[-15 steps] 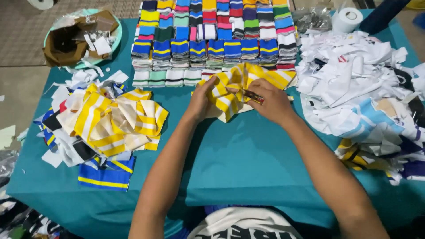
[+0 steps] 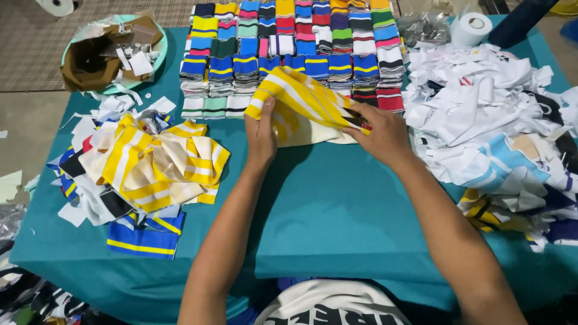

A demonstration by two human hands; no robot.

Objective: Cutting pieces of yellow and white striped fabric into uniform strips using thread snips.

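Yellow-and-white striped knit piece [image 2: 301, 99] is lying on the teal-covered counter [image 2: 337, 210], held at both ends.

Left hand [image 2: 260, 133] is pressing down on the piece's left part, fingers closed over the fabric, thumb on top near the folded left edge.

Right hand [image 2: 379, 133] is pinching the piece's right end, fingers curled shut on the fabric. A small dark object with a red bit is showing at its fingertips; cannot tell what it is.

Between the forearms, nearer than both hands, bare teal cloth is showing.

To the left of the left hand, a loose pile of yellow striped pieces [image 2: 156, 162] is sitting on the counter, with a blue piece with yellow stripes [image 2: 143, 241] at its near edge.

To the right of the right hand, a heap of white fabric scraps [image 2: 487, 102] is spreading across the counter, just beside that hand's knuckles.

Beyond both hands, rows of folded striped pieces [image 2: 295, 42] in many colours are standing in neat stacks, the nearest row touching the held piece's far edge.

Farther left of those, a round green basin [image 2: 153, 66] is holding brown paper and scraps.

Farther right, a white tape roll [image 2: 471, 27] is standing at the counter's far edge.
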